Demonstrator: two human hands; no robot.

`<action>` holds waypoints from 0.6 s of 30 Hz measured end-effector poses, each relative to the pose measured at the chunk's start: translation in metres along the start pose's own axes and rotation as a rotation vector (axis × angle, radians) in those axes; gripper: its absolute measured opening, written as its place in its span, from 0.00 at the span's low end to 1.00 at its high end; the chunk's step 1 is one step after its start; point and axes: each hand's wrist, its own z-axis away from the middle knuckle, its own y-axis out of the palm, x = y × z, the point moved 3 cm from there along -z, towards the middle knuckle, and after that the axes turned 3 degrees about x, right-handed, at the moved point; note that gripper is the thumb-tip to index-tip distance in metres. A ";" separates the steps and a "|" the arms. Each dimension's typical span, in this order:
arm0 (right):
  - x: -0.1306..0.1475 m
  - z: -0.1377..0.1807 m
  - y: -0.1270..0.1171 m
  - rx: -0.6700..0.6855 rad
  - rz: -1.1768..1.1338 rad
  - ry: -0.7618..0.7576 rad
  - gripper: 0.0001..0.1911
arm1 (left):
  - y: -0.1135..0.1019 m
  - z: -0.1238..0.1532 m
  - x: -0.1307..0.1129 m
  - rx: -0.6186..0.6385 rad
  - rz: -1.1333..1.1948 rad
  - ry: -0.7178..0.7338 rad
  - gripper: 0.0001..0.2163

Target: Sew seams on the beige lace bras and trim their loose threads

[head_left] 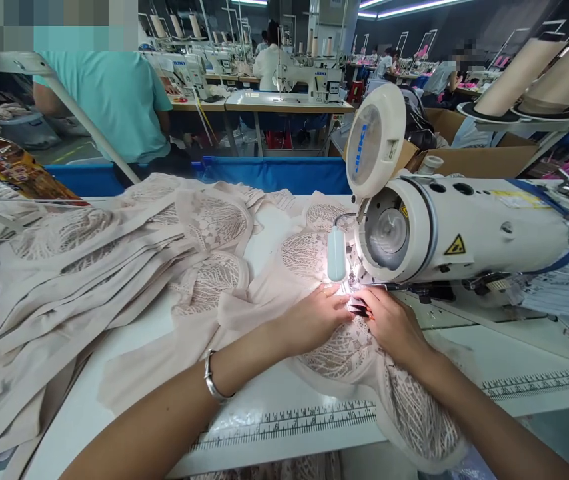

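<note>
Pinched: left hand and right hand nip lace garment | under sewing machine needle | fabric pile left of machine

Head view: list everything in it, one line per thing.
sewing machine: one, white, right on the table
lamp: one, pale, lit, by the needle
lace piece: one, beige, under the machine head and both hands
fabric stack: many pieces, beige, left on the table
table: one, white, under everything
ruler strip: one, black-marked, along the table's front edge
thread cones: two, cream, top right
cardboard box: one, brown, behind the machine
person in a teal shirt: one, upper left, back turned
bracelet: one, silver, left wrist
left hand: one, resting flat on the lace piece
right hand: one, on the lace piece by the needle
</note>
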 end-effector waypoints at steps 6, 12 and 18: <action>0.005 0.010 -0.018 -0.050 -0.006 0.054 0.16 | -0.003 0.003 -0.001 -0.050 -0.070 -0.040 0.12; 0.008 0.061 -0.017 -0.011 0.048 0.143 0.12 | 0.007 0.003 -0.017 -0.049 -0.233 0.096 0.11; 0.009 0.067 -0.009 -0.149 0.129 -0.048 0.21 | 0.012 0.006 -0.023 -0.053 -0.234 0.062 0.13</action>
